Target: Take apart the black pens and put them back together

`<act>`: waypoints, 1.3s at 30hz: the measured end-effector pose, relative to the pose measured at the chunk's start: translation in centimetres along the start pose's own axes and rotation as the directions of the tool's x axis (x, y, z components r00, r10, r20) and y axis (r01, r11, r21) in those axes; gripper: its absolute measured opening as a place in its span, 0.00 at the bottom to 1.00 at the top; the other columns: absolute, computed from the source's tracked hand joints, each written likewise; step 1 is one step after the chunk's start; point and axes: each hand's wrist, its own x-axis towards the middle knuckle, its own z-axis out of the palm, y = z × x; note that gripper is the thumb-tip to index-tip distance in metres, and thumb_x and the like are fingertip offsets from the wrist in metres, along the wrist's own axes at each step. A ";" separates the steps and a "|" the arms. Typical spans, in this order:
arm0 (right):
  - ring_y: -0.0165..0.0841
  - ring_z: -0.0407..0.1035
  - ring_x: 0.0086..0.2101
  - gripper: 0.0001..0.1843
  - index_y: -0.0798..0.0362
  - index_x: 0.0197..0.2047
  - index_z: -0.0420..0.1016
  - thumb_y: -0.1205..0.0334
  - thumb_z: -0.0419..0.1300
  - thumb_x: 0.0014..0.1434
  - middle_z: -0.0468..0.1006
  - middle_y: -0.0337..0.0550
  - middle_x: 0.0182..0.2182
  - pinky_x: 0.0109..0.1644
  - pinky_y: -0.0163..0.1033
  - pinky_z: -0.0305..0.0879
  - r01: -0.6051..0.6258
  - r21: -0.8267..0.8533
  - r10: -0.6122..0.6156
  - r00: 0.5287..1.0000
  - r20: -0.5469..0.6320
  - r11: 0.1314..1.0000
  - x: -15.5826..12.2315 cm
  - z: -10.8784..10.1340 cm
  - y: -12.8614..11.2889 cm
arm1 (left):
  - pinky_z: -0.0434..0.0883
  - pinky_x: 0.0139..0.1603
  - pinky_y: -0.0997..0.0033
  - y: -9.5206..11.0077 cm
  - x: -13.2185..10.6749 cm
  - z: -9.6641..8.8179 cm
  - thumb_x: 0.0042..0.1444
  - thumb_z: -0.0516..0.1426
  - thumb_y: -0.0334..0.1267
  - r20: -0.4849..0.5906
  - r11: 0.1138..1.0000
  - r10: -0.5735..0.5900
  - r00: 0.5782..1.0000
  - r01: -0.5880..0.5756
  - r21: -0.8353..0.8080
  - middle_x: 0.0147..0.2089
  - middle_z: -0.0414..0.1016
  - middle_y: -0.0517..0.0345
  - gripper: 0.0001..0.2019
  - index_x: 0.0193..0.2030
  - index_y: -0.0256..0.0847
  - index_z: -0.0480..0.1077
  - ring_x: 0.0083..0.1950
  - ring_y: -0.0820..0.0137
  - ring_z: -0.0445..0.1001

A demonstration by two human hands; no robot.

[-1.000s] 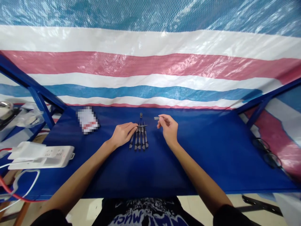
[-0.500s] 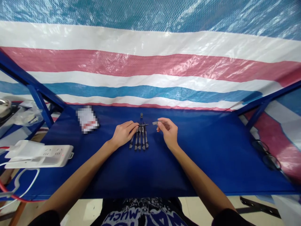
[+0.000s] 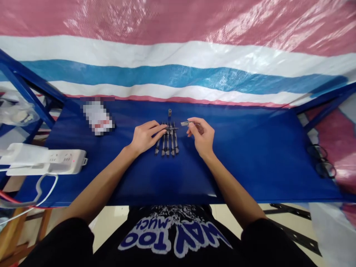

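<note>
The left hand (image 3: 146, 137) lies palm-down, fingers extended; the right hand (image 3: 202, 135) is raised, thumb and forefinger pinched.

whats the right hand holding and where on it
The right hand has a small grey metal piece pinched in its fingers, gripped at the end nearest the hand.

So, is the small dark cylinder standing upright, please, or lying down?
It looks upright: the small dark cylinder stands on end on the blue sheet.

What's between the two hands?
In the head view, a row of dark rods lies on the blue sheet between the left hand and the right hand, which pinches a small metal piece.
</note>
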 end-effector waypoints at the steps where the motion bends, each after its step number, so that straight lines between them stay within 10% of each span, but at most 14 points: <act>1: 0.27 0.68 0.25 0.11 0.50 0.41 0.74 0.53 0.59 0.59 0.74 0.39 0.30 0.29 0.35 0.69 0.004 0.008 -0.004 1.000 -0.003 1.000 0.1 -0.1 -0.1 | 0.71 0.38 0.74 0.1 0.0 -0.1 0.63 0.52 0.40 -0.006 1.000 0.011 1.000 -0.011 0.002 0.37 0.78 0.55 0.13 0.46 0.39 0.76 0.36 0.72 0.74; 19: 0.30 0.71 0.26 0.07 0.51 0.38 0.77 0.59 0.61 0.58 0.75 0.39 0.28 0.32 0.39 0.71 0.115 -0.047 -0.112 0.992 0.059 0.992 0.0 -0.9 -1.3 | 0.75 0.40 0.72 0.8 0.1 -0.5 0.61 0.55 0.33 -0.140 0.994 0.111 0.984 -0.110 0.014 0.39 0.79 0.54 0.10 0.47 0.39 0.74 0.38 0.72 0.76; 39: 0.33 0.76 0.25 0.07 0.50 0.37 0.80 0.58 0.64 0.55 0.80 0.38 0.23 0.34 0.40 0.76 -0.038 0.038 0.032 0.989 0.147 0.999 -0.6 0.1 -2.2 | 0.74 0.35 0.73 2.4 0.6 -1.2 0.61 0.56 0.33 -0.226 0.976 0.217 0.950 -0.217 0.024 0.36 0.78 0.54 0.11 0.50 0.39 0.72 0.33 0.73 0.75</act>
